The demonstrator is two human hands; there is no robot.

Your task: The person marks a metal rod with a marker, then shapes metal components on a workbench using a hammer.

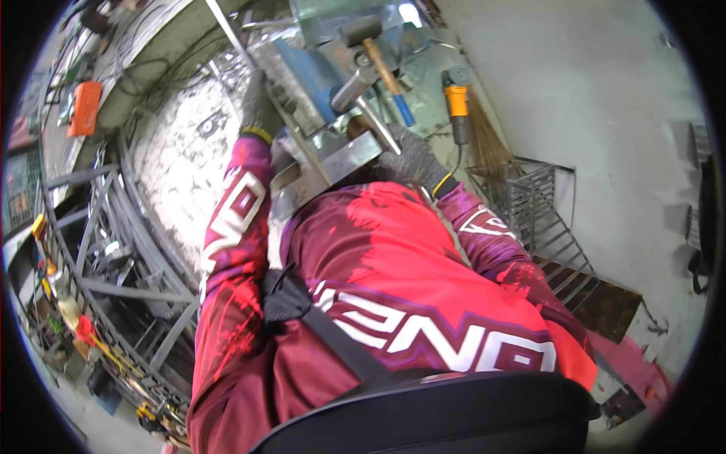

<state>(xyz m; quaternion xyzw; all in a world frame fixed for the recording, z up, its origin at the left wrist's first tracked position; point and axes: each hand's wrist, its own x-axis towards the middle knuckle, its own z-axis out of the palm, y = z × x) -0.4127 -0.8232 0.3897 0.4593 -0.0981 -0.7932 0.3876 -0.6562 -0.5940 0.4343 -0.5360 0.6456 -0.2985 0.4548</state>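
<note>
The left hand (259, 106) is clenched round a long metal bar (304, 148), its near end by a metal block (352, 157) close to the torso; the right hand (416, 160) grasps a hammer (376, 122) by the handle end; a wood-handled hammer (388, 79) and yellow grinder (457, 103) bound the space beyond, with narrow gaps between; large white letters on the jersey (393, 257) read "ONE", upside down, the remainder unclear.

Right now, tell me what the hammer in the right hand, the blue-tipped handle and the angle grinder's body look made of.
Hammer in the right hand: bare gray metal, probably steel, going by its shine.
Blue-tipped handle: likely wood, tan and matte, the tip apparently painted.
Angle grinder's body: probably plastic, by its smooth yellow-orange; painted metal is possible.
</note>
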